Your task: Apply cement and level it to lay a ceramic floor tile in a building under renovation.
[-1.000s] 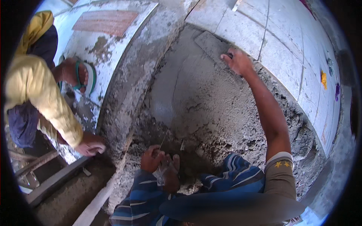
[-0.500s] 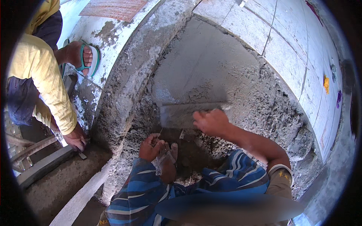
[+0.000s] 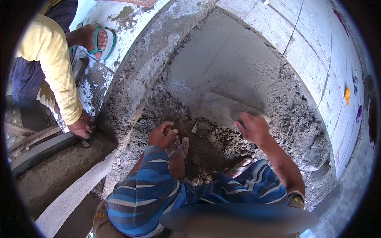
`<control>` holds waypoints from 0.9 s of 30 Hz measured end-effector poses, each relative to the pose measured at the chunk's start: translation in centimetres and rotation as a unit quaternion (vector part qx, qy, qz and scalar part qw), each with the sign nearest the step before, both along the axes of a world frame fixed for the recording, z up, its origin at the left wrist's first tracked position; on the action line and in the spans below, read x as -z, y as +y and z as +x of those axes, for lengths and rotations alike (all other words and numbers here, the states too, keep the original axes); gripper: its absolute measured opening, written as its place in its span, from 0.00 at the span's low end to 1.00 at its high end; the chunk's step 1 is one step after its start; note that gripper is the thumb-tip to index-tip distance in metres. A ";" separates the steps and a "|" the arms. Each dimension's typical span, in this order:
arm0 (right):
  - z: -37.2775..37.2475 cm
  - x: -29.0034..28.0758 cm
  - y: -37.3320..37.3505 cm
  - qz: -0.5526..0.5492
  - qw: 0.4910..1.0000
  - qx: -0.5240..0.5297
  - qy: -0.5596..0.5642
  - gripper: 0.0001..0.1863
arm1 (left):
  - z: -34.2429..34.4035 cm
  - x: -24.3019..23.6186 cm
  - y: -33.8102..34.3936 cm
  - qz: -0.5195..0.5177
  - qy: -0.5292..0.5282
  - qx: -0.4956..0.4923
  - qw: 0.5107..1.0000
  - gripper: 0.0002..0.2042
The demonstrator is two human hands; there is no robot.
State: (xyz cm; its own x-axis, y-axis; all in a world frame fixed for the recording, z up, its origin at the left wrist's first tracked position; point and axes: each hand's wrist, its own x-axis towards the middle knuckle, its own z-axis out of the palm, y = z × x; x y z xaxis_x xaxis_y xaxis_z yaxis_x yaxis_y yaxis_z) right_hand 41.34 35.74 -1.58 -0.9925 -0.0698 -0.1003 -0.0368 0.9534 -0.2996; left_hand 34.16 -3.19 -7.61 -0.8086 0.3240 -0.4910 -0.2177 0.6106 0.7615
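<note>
My right hand [image 3: 253, 127] grips a grey, flat rectangular float [image 3: 228, 109] resting on wet mortar [image 3: 220, 51], which is smooth above it and rough lower right. My left hand [image 3: 162, 135] is closed on a thin line [image 3: 178, 114], perhaps string or wire, just above my left foot [image 3: 176, 158]. The wet patch lies between a rough concrete strip [image 3: 166, 35] and white floor tiles [image 3: 301, 35]. My right foot [image 3: 238, 168] is partly hidden by my striped blue clothing.
A co-worker's hand [image 3: 81, 125] works at a narrow ledge [image 3: 51, 141] on the left; their sandalled foot [image 3: 101, 43] stands on a white slab [image 3: 133, 22]. A step edge [image 3: 71, 190] runs below. Small yellow [image 3: 347, 95] and purple [image 3: 359, 115] bits lie on the right tiles.
My right hand has drawn the float from the patch's top edge down toward me, then shifted it slightly right and angled it. The co-worker's hand has moved along the left ledge.
</note>
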 end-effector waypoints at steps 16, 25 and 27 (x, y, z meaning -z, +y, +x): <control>-10.2 0.5 -2.6 -0.031 0.988 0.041 -0.147 0.18 | 0.6 -1.8 0.4 0.010 0.003 -0.005 1.000 0.21; 7.1 1.0 1.3 -0.056 0.983 0.167 -0.060 0.18 | -1.0 0.2 0.0 0.028 0.025 -0.012 0.999 0.20; 8.2 0.7 3.2 -0.080 0.954 0.286 -0.050 0.19 | -0.8 -1.0 0.3 0.024 0.003 -0.022 0.999 0.20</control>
State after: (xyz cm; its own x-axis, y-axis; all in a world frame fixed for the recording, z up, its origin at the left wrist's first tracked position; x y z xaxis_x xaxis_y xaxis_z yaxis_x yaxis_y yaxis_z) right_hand 49.51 38.98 -2.32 -0.8587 0.4576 -0.2308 0.5122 0.7505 -0.4176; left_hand 33.39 -2.89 -6.62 -0.8255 0.3107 -0.4712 -0.2394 0.5633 0.7908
